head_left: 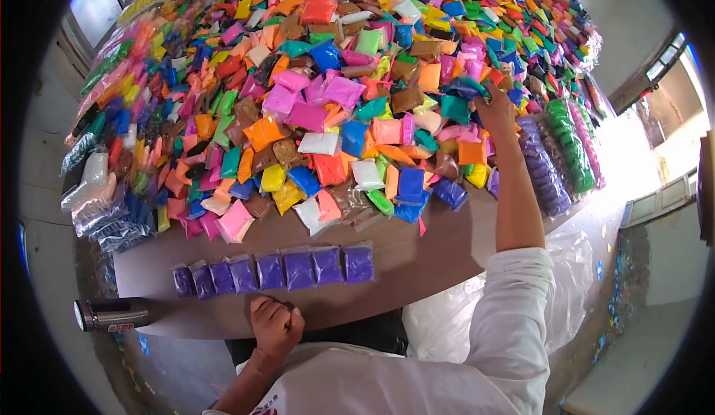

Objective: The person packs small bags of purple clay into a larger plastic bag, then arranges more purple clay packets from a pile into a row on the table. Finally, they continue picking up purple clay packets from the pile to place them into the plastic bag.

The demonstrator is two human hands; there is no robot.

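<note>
My left hand (276, 327) rests closed in a loose fist at the table's near edge, with no object showing in it. Just beyond it lies a row of several small purple packets (299, 268), side by side, in clear wrapping. My right arm stretches out over a large heap of colourful soft packets (320, 117). Over the heap's right part, my right hand (497, 108) has its fingers bent together beside a dark blue-green packet (468, 86). What lies between these fingertips is too small to make out.
A dark metal flask (112, 314) lies on its side at the table's left corner. Long clear bags of purple packets (542, 166) and green packets (570, 147) stand right of the heap. Clear plastic sheeting (570, 281) hangs by the table's right side.
</note>
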